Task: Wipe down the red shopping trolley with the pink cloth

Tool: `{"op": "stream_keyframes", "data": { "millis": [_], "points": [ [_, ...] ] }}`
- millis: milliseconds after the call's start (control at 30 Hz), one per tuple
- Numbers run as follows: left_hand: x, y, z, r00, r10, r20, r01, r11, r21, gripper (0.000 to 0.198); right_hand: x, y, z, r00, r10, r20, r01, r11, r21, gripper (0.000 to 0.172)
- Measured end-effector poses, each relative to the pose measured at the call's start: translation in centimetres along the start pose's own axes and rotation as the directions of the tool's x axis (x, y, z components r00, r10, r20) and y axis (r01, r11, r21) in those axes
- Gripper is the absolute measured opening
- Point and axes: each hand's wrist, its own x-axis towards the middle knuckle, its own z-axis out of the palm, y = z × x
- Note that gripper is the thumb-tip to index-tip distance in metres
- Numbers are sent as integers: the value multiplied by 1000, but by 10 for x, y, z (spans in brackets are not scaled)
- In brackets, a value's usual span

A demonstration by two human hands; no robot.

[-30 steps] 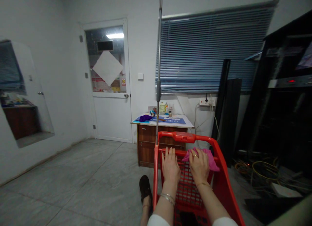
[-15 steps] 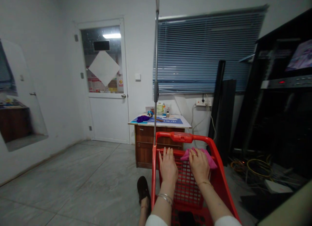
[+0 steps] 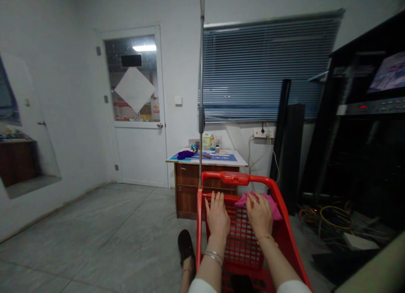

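Observation:
A red plastic shopping basket (image 3: pixel 286 229) with a raised handle stands in front of me. My left hand (image 3: pixel 218 217) lies on the basket's near rim bar, its fingers stretched out with no object in them. Just right of it, my right hand (image 3: pixel 260 215) presses a pink cloth (image 3: pixel 274 206) against the same bar. The fingers curl over the cloth, and part of it hangs out on the right. Inside the basket a dark object (image 3: pixel 242 282) shows at the bottom, too unclear to name.
A wooden desk (image 3: pixel 186 192) with a purple cloth and several bottles stands beyond the basket. A thin metal pole (image 3: pixel 201 90) rises at the basket's left. Loose cables (image 3: pixel 337 217) lie by a black rack on the right. A white door (image 3: pixel 139 158) stands at the back left.
The fingers of my right hand have shifted slightly on the pink cloth. My left hand and the basket look almost the same, with the view moved a little.

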Motion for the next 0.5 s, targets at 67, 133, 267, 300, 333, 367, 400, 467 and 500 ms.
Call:
{"op": "stream_keyframes", "data": {
  "millis": [67,133,267,300,333,367,400,467,500],
  "points": [
    [0,1,3,1000,-9,-2,9,1000,-11,55,0,-9,2,1000,22,-18,-23,1000,-9,34],
    [1,1,5,1000,-12,1,12,1000,-15,54,1,-27,6,1000,-16,4,16,1000,3,33],
    [1,-2,2,1000,-13,16,13,1000,-2,51,2,-50,12,995,-90,48,87,995,55,31],
    [1,-3,1,1000,-15,22,15,1000,3,51,3,-47,12,994,-97,50,93,993,68,30],
    [1,-3,-1,999,-16,29,16,1000,5,52,3,-42,12,994,-101,50,97,992,75,30],
    [0,-3,-2,999,-17,33,17,1000,6,53,3,-33,11,994,-97,47,94,993,76,29],
    [0,-3,-3,999,-17,36,17,1000,3,54,3,-24,10,996,-83,38,80,994,68,29],
    [0,-2,-3,999,-18,40,18,1000,-4,56,3,-6,8,999,-33,6,33,999,38,29],
    [0,-1,-2,999,-18,44,19,1000,-7,58,4,-1,7,1000,-5,-12,5,1000,20,30]
  ]
}}
